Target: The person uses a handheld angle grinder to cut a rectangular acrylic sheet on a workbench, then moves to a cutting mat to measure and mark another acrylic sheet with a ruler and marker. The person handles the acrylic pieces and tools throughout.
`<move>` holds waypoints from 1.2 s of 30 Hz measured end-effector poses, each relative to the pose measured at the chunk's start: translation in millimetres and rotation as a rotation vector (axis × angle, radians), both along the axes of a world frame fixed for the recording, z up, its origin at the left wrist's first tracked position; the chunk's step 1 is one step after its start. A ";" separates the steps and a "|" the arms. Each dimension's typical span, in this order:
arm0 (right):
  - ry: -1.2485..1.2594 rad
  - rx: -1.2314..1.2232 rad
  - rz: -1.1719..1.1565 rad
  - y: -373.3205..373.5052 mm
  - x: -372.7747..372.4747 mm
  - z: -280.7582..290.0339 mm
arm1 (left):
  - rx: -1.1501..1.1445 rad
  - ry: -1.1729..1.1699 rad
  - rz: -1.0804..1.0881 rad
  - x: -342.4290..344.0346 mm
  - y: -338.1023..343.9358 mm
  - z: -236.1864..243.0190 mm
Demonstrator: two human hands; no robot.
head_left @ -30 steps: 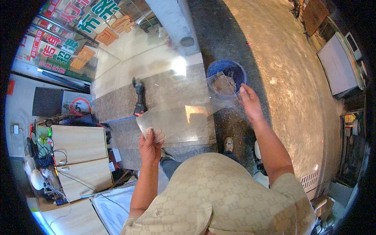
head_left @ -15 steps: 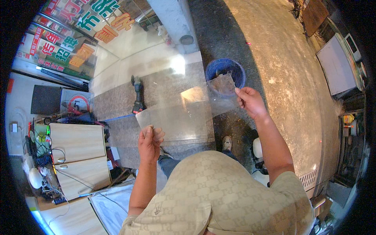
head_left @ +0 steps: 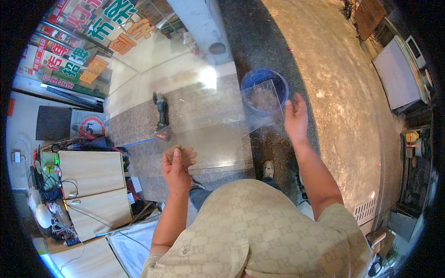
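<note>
A clear, thin plastic sheet (head_left: pixel 213 136) stretches in front of me, its near-left end pinched between the thumb and fingers of my left hand (head_left: pixel 176 170). At its far right corner, the sheet overlaps the blue bucket (head_left: pixel 286 83) in view; whether they touch I cannot tell. My right hand (head_left: pixel 296 118) is beside that right edge, thumb and fingers stretched out and apart, gripping nothing. Beyond the sheet's left end, a black cordless angle grinder (head_left: pixel 161 113) with a red patch at its base lies on the grey-brown stone surface.
Glass panels with coloured lettering (head_left: pixel 92 41) rise at the far left. Wood-fronted cabinets (head_left: pixel 90 169) with tangled cables stand at my left. A pale pillar (head_left: pixel 199 23) is ahead. On the right, a white board (head_left: pixel 398 76) leans beside the concrete floor (head_left: pixel 343 116).
My right hand has let go of the plastic sheet's right end and its fingers have opened. The left hand keeps its hold, almost in the same place.
</note>
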State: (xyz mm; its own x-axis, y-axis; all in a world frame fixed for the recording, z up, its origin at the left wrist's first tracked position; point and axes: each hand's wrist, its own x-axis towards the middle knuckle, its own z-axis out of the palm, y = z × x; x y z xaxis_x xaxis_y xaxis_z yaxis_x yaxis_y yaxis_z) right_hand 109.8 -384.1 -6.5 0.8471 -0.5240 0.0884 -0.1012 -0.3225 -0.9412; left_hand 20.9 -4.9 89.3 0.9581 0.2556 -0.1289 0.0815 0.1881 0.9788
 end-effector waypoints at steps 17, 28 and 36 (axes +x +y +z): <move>0.203 0.960 0.398 -23.2 -17.1 33.3 | -0.328 0.138 0.026 6.7 35.2 -28.8; 0.262 0.735 0.314 -1.5 -20.2 18.9 | -0.325 0.285 0.114 -1.4 45.4 -62.2; 0.420 0.691 0.497 2.1 -16.2 0.0 | -0.300 0.356 0.075 -15.3 56.2 -82.4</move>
